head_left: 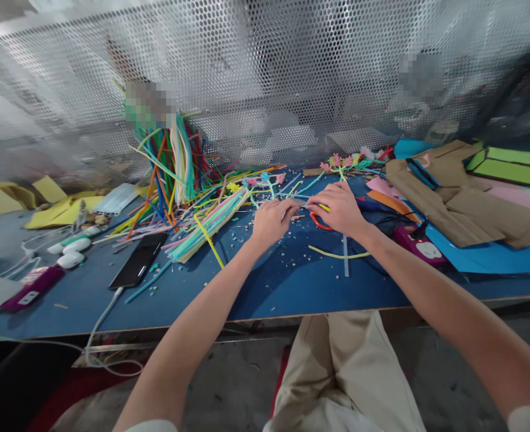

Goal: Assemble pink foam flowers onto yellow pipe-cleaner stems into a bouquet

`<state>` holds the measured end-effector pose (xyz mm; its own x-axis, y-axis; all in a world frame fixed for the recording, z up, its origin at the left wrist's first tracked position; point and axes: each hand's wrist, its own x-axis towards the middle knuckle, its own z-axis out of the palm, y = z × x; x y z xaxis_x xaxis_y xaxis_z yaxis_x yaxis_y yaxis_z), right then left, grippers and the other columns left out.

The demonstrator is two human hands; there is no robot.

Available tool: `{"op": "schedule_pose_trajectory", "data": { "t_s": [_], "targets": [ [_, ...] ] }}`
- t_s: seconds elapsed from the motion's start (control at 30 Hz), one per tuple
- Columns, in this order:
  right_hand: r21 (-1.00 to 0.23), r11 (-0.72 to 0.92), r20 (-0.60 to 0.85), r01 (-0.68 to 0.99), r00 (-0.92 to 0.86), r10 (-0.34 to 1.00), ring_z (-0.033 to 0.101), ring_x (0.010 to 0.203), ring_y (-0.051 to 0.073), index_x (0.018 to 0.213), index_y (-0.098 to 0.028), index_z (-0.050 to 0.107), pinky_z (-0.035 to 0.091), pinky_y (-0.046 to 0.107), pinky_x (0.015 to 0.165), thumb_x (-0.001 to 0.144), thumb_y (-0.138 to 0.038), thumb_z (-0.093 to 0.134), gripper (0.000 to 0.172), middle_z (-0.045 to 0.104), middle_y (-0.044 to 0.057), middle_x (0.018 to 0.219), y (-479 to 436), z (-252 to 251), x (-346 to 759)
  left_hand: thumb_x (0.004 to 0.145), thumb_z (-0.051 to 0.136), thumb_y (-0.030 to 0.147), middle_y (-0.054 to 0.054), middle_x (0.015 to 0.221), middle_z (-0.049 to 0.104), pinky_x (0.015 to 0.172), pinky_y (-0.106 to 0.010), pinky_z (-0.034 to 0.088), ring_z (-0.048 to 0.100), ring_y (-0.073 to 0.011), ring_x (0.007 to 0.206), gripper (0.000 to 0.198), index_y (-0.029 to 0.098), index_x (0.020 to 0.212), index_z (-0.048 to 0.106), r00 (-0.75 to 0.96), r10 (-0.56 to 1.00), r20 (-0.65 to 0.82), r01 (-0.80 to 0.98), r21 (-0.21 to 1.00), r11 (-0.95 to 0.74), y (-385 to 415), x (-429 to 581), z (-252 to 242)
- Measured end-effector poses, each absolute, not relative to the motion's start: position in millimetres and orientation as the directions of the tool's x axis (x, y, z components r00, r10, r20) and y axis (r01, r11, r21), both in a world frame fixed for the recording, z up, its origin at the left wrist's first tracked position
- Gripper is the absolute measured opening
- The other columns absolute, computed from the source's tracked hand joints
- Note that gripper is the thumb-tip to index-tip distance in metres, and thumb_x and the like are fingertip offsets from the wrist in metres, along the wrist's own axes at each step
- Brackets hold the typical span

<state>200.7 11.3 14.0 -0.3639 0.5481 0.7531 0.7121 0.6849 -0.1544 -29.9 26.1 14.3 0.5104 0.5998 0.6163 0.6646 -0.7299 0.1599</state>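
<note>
My left hand point(271, 219) is closed in a pinch above the middle of the blue table. Just to its right, my right hand point(339, 207) is pinched too, its fingertips facing the left ones. A thin, pale pipe cleaner point(303, 206) spans the small gap between them, mostly hidden by the fingers. Under the right hand shows a red loop point(319, 222), which looks like a scissors handle. Behind the hands lie small pipe-cleaner flowers point(265, 178) in blue, pink and yellow. A loose bundle of pastel pipe cleaners point(211, 231) lies left of the left hand.
A tall bunch of coloured pipe cleaners point(181, 156) stands before the perforated metal screen point(292, 72). A phone point(139, 261) charges at left, near a purple power strip point(33, 288). Cardboard pieces point(454, 198) and blue sheets point(485, 255) cover the right side. Tiny clippings dot the table point(265, 294).
</note>
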Motion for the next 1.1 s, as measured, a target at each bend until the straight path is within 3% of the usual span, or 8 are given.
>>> {"op": "schedule_pose_trajectory", "data": {
  "t_s": [0.37, 0.73, 0.93, 1.1],
  "targets": [
    [-0.210, 0.700, 0.770, 0.683, -0.326, 0.549, 0.063, 0.086, 0.023, 0.094, -0.029, 0.078, 0.039, 0.046, 0.093, 0.100, -0.043, 0.059, 0.025, 0.081, 0.002, 0.093, 5, 19, 197, 0.106, 0.048, 0.032, -0.001, 0.082, 0.075, 0.075, -0.030, 0.044, 0.068, -0.0178, 0.076, 0.025, 0.023, 0.104, 0.071, 0.498, 0.598, 0.628, 0.626, 0.216, -0.749, 22, -29, 16],
    [-0.143, 0.671, 0.781, 0.727, -0.334, 0.528, 0.062, 0.084, 0.023, 0.093, -0.027, 0.076, 0.037, 0.046, 0.093, 0.099, -0.043, 0.061, 0.022, 0.080, 0.001, 0.086, 3, 18, 192, 0.107, 0.044, 0.035, -0.004, 0.086, 0.075, 0.081, -0.033, 0.045, 0.067, -0.0202, 0.085, 0.029, 0.023, 0.105, 0.071, 0.557, 0.561, 0.612, 0.624, 0.137, -0.769, 23, -27, 17],
    [-0.160, 0.668, 0.798, 0.727, -0.303, 0.521, 0.066, 0.092, 0.025, 0.108, -0.025, 0.073, 0.041, 0.043, 0.091, 0.094, -0.047, 0.068, 0.026, 0.080, 0.004, 0.101, 12, 21, 207, 0.105, 0.048, 0.036, -0.004, 0.090, 0.076, 0.081, -0.033, 0.046, 0.066, -0.0204, 0.085, 0.027, 0.022, 0.104, 0.071, 0.464, 0.584, 0.666, 0.683, 0.151, -0.714, 24, -31, 24],
    [-0.207, 0.661, 0.812, 0.722, -0.250, 0.527, 0.068, 0.090, 0.025, 0.108, -0.025, 0.073, 0.044, 0.041, 0.086, 0.096, -0.042, 0.066, 0.022, 0.079, 0.003, 0.093, 21, 18, 221, 0.104, 0.050, 0.033, -0.002, 0.085, 0.076, 0.079, -0.032, 0.046, 0.067, -0.0200, 0.082, 0.023, 0.022, 0.102, 0.070, 0.415, 0.591, 0.691, 0.692, 0.182, -0.699, 25, -35, 26]
  ]
}}
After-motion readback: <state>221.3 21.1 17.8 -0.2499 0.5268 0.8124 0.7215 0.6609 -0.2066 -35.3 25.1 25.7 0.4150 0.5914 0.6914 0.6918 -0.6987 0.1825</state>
